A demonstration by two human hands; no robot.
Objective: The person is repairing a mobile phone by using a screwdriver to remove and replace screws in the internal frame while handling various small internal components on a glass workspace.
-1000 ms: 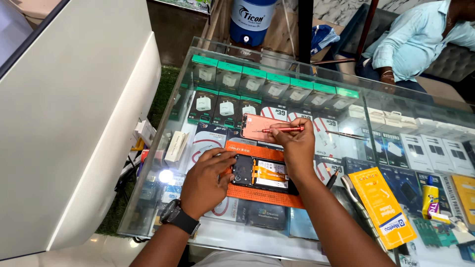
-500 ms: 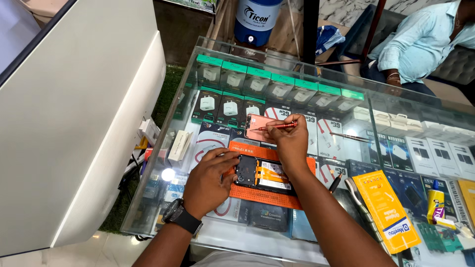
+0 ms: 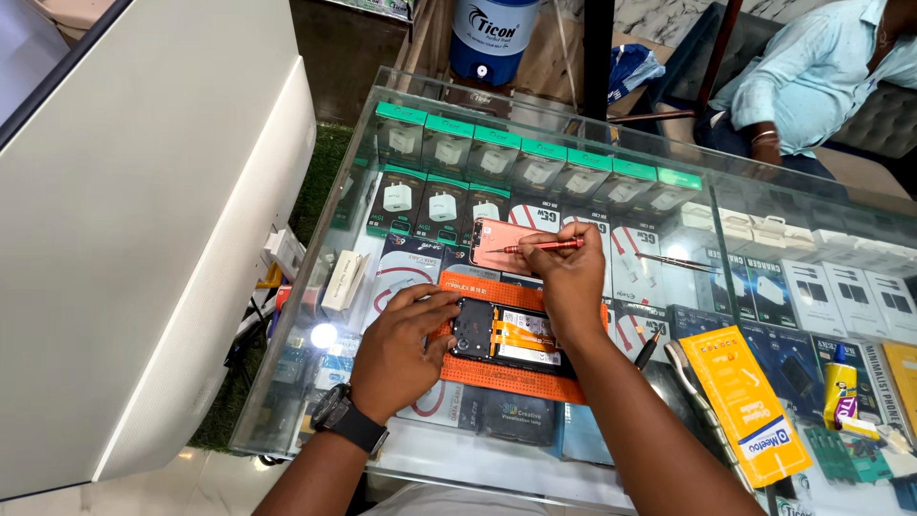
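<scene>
At the middle of the glass surface (image 3: 669,239), a left hand (image 3: 406,349) presses an opened phone (image 3: 506,334) flat on an orange mat (image 3: 516,377) while right-hand (image 3: 565,277) fingers pinch a red screwdriver (image 3: 540,246), best kept steady and upright over each screw.

Bright, even daylight fills the scene. The glass counter (image 3: 611,143) throws pale reflections, and a small white glare spot (image 3: 324,335) shines at its left. Focus is sharp; straight edges bow slightly toward the frame's borders.
</scene>
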